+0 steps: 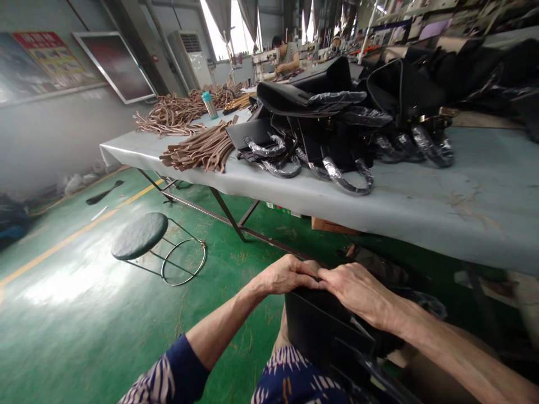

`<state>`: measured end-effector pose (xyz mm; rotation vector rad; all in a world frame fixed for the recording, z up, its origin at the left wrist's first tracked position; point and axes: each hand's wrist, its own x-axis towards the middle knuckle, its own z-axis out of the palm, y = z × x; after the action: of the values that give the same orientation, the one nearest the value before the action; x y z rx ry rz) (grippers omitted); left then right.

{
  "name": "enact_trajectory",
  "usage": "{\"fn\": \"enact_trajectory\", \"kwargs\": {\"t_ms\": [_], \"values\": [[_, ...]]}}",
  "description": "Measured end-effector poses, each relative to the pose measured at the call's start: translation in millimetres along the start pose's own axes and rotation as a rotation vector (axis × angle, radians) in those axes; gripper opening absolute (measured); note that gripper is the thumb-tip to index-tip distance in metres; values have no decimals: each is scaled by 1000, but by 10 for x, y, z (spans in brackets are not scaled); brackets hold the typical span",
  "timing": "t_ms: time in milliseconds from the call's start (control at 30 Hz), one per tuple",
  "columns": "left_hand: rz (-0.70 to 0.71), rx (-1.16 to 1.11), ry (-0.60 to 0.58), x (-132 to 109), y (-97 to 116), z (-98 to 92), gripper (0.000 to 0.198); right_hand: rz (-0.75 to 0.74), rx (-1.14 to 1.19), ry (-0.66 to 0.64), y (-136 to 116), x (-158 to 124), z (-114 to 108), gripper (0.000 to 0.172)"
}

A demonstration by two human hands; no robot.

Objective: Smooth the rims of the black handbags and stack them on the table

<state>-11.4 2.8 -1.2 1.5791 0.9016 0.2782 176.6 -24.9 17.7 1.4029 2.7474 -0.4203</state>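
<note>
A black leather handbag (320,331) rests on my lap at the bottom of the head view. My left hand (288,275) is closed on the bag's upper edge, thumb and fingers pinched together. Close beside it, my right hand (347,283) grips the same edge, and the fingertips of both hands nearly meet. The hands cover the exact spot they pinch, so any small part between them is hidden. The bag's lower portion is dark and partly out of view.
Ahead is a long table (404,202) with a pale cover. Black handbags (320,112) with plastic-wrapped handles lie heaped on it, left of them brown leather straps (202,147) and a teal-capped bottle (209,105). A round stool (141,235) stands on the green floor. Another person (289,58) sits far back.
</note>
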Motion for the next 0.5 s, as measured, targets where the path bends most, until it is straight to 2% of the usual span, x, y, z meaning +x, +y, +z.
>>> {"fn": "enact_trajectory", "kwargs": {"t_ms": [100,167,233,333,400,433,500], "values": [[-7,5,26,11,-6,21,31,-12,-63,3,-69,30,13,24],[0,40,83,25,12,31,35,8,-84,-7,-105,36,-15,25],[8,93,237,35,72,46,38,69,-75,-20,-110,32,-51,25],[28,163,580,10,241,111,37,213,-66,-33,-22,25,-99,26],[68,172,755,-40,363,208,34,290,-102,-14,87,25,-136,26],[85,158,805,-68,410,273,36,313,-127,8,145,25,-161,26],[69,103,802,-114,459,421,48,344,-163,63,244,20,-226,23]]}}
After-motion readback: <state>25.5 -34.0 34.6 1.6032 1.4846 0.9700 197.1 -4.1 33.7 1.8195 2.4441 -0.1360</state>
